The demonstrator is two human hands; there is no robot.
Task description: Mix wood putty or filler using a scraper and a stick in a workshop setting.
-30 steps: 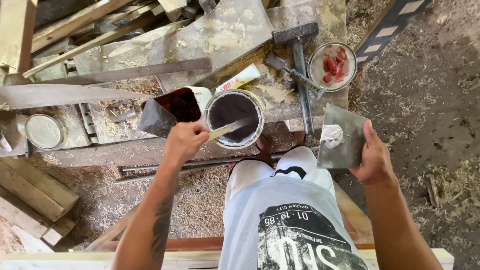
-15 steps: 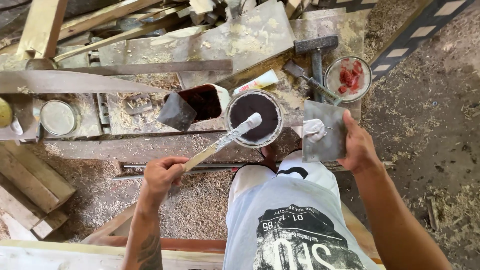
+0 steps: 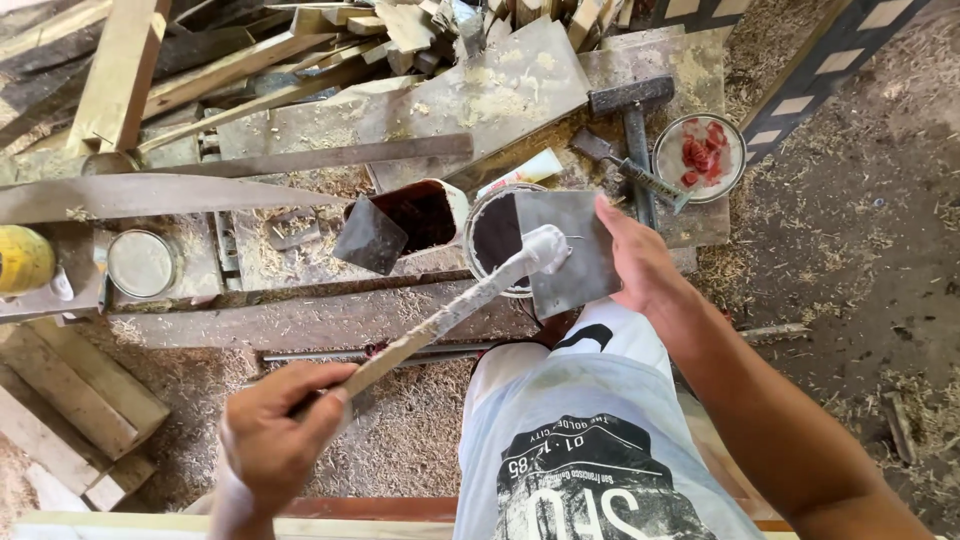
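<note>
Far left, a yellow container and a round tin lid sit on the sawdust-strewn workbench, both well away from the action. Down low, the left hand is wrapped firmly around the handle end of a long wooden stick, which slants up and right. Just above its shaft, an opened carton of dark liquid stands beside a round tin of dark stain. The stick's pale, putty-laden tip is pressing onto a grey square plate, which the right hand pinches by its right edge and holds partly over the tin. To do this well, I'd say keep the plate level and steady, drag the tip flat across it so the paste spreads rather than drops, and stay over the tin to catch any drips. Further right lie a hammer, a scraper and a small bowl of red pieces, untouched.
</note>
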